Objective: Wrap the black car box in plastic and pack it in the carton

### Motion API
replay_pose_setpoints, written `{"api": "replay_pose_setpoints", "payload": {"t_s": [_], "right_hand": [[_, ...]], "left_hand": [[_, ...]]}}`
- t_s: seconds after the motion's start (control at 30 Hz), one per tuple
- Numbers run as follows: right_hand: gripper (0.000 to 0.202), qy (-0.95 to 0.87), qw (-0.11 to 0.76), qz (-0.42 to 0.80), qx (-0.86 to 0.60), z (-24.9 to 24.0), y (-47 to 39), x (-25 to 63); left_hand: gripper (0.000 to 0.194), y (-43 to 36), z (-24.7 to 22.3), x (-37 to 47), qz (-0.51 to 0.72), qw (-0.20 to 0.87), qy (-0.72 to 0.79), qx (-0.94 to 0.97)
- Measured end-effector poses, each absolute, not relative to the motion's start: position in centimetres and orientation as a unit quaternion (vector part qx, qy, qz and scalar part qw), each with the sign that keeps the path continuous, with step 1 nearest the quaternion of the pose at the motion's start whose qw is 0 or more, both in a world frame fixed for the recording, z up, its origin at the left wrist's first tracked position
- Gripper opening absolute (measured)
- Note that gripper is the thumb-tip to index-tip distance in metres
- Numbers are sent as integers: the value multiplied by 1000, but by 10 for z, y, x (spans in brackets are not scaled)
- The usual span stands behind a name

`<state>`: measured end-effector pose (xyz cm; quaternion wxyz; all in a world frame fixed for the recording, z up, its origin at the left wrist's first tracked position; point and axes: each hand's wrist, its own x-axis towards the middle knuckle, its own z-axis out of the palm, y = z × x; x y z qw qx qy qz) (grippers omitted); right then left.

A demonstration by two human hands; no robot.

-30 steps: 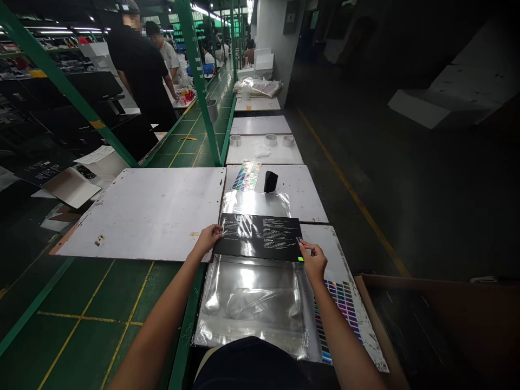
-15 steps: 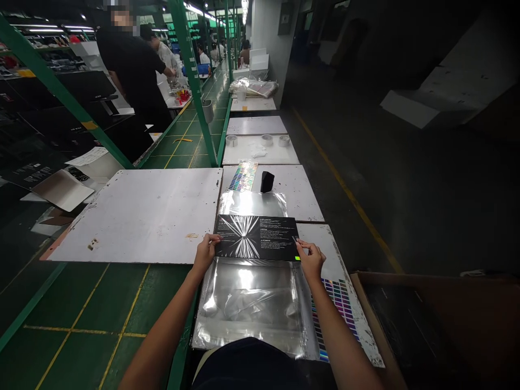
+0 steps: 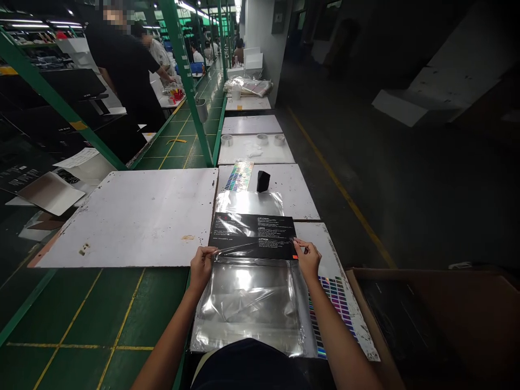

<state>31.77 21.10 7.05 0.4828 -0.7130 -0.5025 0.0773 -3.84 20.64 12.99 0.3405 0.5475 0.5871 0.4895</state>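
A flat black box with white printed text lies under clear plastic film, on top of a stack of clear plastic bags. My left hand pinches the film at the box's lower left corner. At the box's right edge my right hand is closed on the film, thumb and finger together. A small orange mark shows at the lower right corner of the box. Beyond the box stands a small black block, beside a sheet of shiny stickers.
A white board covers part of the green conveyor at left. Another sticker sheet lies by my right forearm. A cardboard box stands at lower right. Tape rolls lie farther back. A person in black stands at upper left.
My left hand has moved down and slightly left from the box's left edge to its lower corner. The bright glare on the film has gone, and the corner mark has turned from green to orange.
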Motion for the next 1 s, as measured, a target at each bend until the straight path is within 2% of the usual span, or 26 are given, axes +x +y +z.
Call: {"api": "replay_pose_setpoints", "payload": {"t_s": [0.23, 0.43, 0.7, 0.83, 1.0], "right_hand": [[36, -525, 446, 79, -721, 71, 212, 308], [38, -519, 418, 90, -740, 72, 210, 303], [37, -499, 430, 85, -748, 73, 208, 298], [33, -543, 417, 87, -723, 73, 204, 302], [36, -607, 387, 76, -690, 74, 205, 313]], "left_hand": [[15, 185, 118, -39, 538, 342, 603, 480], [10, 176, 111, -38, 562, 314, 583, 496], [6, 159, 106, -38, 545, 252, 576, 555], [7, 158, 105, -43, 572, 251, 597, 503], [14, 180, 110, -60, 523, 281, 619, 514]]}}
